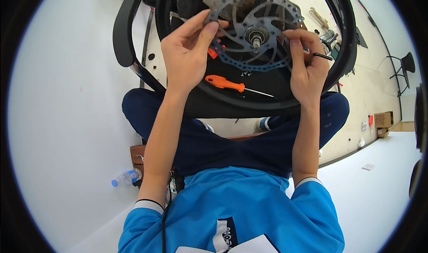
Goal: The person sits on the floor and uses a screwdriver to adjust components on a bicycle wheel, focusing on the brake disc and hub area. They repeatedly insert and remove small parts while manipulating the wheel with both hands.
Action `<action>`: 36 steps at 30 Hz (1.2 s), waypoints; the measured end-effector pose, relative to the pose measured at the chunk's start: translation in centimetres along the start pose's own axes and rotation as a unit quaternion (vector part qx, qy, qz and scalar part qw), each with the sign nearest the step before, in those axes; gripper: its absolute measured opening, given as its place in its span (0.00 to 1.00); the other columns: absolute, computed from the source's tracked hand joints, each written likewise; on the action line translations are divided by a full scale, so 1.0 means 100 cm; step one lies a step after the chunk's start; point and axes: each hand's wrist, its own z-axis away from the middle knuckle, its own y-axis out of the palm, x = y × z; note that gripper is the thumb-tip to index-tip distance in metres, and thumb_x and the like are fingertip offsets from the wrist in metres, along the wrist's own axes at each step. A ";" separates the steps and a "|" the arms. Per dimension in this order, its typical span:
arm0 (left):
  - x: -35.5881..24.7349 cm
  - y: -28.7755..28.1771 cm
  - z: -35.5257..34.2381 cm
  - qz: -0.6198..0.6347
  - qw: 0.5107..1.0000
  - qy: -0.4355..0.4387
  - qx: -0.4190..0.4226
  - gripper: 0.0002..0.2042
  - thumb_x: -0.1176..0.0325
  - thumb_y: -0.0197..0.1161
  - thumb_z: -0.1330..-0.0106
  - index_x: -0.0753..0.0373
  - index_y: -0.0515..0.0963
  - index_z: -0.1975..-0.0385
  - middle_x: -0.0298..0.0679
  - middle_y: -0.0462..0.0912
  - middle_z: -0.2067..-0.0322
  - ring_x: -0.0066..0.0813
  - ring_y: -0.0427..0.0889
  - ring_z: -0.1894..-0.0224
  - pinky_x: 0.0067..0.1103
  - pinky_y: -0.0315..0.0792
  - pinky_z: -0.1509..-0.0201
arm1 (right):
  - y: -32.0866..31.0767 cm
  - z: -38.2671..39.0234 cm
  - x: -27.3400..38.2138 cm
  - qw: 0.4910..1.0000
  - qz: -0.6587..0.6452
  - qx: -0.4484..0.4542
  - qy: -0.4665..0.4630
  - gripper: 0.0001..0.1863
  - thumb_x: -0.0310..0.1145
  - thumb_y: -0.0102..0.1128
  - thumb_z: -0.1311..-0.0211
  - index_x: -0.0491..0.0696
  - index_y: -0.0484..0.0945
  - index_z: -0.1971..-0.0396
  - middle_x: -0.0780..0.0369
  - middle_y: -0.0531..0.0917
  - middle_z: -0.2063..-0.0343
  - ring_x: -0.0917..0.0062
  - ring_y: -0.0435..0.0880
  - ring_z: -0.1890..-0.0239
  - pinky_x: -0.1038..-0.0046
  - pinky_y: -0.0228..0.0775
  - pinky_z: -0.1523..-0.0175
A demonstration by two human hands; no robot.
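A silver perforated brake disc (266, 61) is around a threaded hub axle (256, 43) inside a black wheel (271, 104). My left hand (187, 56) pinches the disc's left edge between thumb and fingers. My right hand (307, 65) grips its right side, with a thin black tool (322, 55), possibly a hex key, poking out from its fingers. Below the disc, an orange-handled screwdriver (225, 84) lies on a black surface, near a few small bolts (245, 74). A red object (214, 52) shows partly behind the disc.
A black armrest (122, 39) stands at left. Tools (321, 18) lie on the pale floor at upper right. A black chair (403, 68) and cardboard boxes (383, 119) are farther right. A water bottle (127, 177) is at lower left beside a brown object (136, 155).
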 end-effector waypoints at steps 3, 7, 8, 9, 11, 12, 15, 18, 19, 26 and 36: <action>0.010 0.003 -0.007 0.003 1.000 -0.001 -0.001 0.15 0.72 0.62 0.29 0.71 0.78 0.45 0.45 0.87 0.60 0.25 0.86 0.59 0.20 0.78 0.50 | -0.001 -0.003 0.000 0.999 0.039 0.009 -0.017 0.07 0.26 0.52 0.26 0.44 0.79 0.55 0.68 0.83 0.67 0.96 0.60 0.81 0.88 0.48 0.77; 0.017 -0.001 0.002 -0.019 0.999 -0.033 -0.019 0.16 0.72 0.65 0.31 0.71 0.78 0.45 0.44 0.87 0.61 0.24 0.85 0.60 0.19 0.79 0.51 | 0.004 0.002 -0.003 0.999 0.015 -0.005 -0.031 0.07 0.26 0.53 0.27 0.44 0.79 0.56 0.67 0.84 0.68 0.94 0.66 0.79 0.88 0.56 0.76; 0.018 -0.002 0.007 -0.029 0.998 -0.043 -0.027 0.17 0.73 0.65 0.31 0.71 0.78 0.45 0.44 0.87 0.61 0.23 0.85 0.60 0.19 0.79 0.52 | 0.005 0.004 -0.004 0.999 0.002 -0.016 -0.033 0.07 0.25 0.54 0.28 0.44 0.80 0.57 0.66 0.84 0.69 0.92 0.69 0.79 0.87 0.60 0.75; 0.018 -0.003 0.013 -0.035 0.998 -0.051 -0.033 0.16 0.73 0.66 0.32 0.71 0.79 0.46 0.43 0.87 0.61 0.23 0.85 0.60 0.19 0.79 0.52 | 0.004 0.006 -0.005 0.999 0.012 -0.013 -0.030 0.07 0.25 0.54 0.28 0.44 0.80 0.57 0.66 0.84 0.69 0.92 0.70 0.78 0.87 0.61 0.74; 0.019 -0.004 0.027 -0.047 0.996 -0.068 -0.046 0.16 0.73 0.67 0.33 0.71 0.80 0.47 0.43 0.87 0.62 0.23 0.85 0.60 0.18 0.79 0.53 | 0.001 0.011 -0.005 0.999 0.033 -0.007 -0.025 0.07 0.24 0.54 0.28 0.44 0.80 0.56 0.65 0.85 0.67 0.91 0.72 0.76 0.87 0.64 0.73; 0.021 -0.005 0.029 -0.042 0.995 -0.078 -0.037 0.15 0.73 0.67 0.33 0.71 0.80 0.48 0.42 0.87 0.62 0.22 0.85 0.60 0.18 0.79 0.54 | 0.003 0.011 -0.005 0.999 0.026 -0.011 -0.023 0.07 0.24 0.54 0.28 0.44 0.80 0.56 0.65 0.85 0.67 0.92 0.71 0.77 0.87 0.63 0.73; 0.026 -0.006 0.037 -0.031 0.994 -0.101 -0.016 0.13 0.71 0.66 0.32 0.71 0.82 0.50 0.41 0.87 0.62 0.22 0.85 0.61 0.18 0.78 0.54 | 0.006 0.011 -0.004 1.000 0.019 -0.014 -0.017 0.07 0.23 0.55 0.29 0.44 0.79 0.55 0.65 0.85 0.67 0.93 0.68 0.79 0.87 0.60 0.75; 0.030 -0.002 0.041 -0.021 0.993 -0.114 -0.019 0.13 0.70 0.65 0.31 0.70 0.82 0.51 0.39 0.87 0.63 0.21 0.84 0.61 0.18 0.78 0.55 | 0.003 0.019 -0.008 0.999 0.020 -0.022 -0.014 0.08 0.23 0.57 0.30 0.43 0.77 0.54 0.62 0.85 0.64 0.94 0.64 0.81 0.89 0.56 0.77; 0.030 -0.002 0.046 -0.042 0.991 -0.124 -0.009 0.11 0.70 0.62 0.28 0.71 0.82 0.53 0.39 0.86 0.64 0.21 0.84 0.62 0.18 0.78 0.56 | 0.002 0.023 -0.010 0.999 0.007 -0.035 -0.012 0.09 0.23 0.58 0.31 0.42 0.75 0.53 0.61 0.85 0.63 0.95 0.63 0.82 0.89 0.54 0.77; 0.046 0.000 0.099 -0.343 0.917 0.039 0.201 0.05 0.74 0.68 0.44 0.66 0.85 0.70 0.42 0.84 0.69 0.41 0.80 0.61 0.30 0.74 0.51 | -0.044 0.068 -0.010 0.974 -0.166 -0.117 0.102 0.12 0.25 0.55 0.29 0.43 0.67 0.50 0.53 0.85 0.58 0.97 0.58 0.84 0.90 0.48 0.80; 0.044 0.025 0.091 -0.532 0.770 0.071 0.345 0.12 0.63 0.63 0.36 0.67 0.83 0.74 0.42 0.82 0.73 0.39 0.79 0.62 0.30 0.69 0.53 | -0.048 0.090 -0.015 0.959 -0.172 -0.110 0.195 0.10 0.28 0.54 0.28 0.44 0.68 0.52 0.57 0.85 0.64 0.95 0.55 0.86 0.88 0.46 0.81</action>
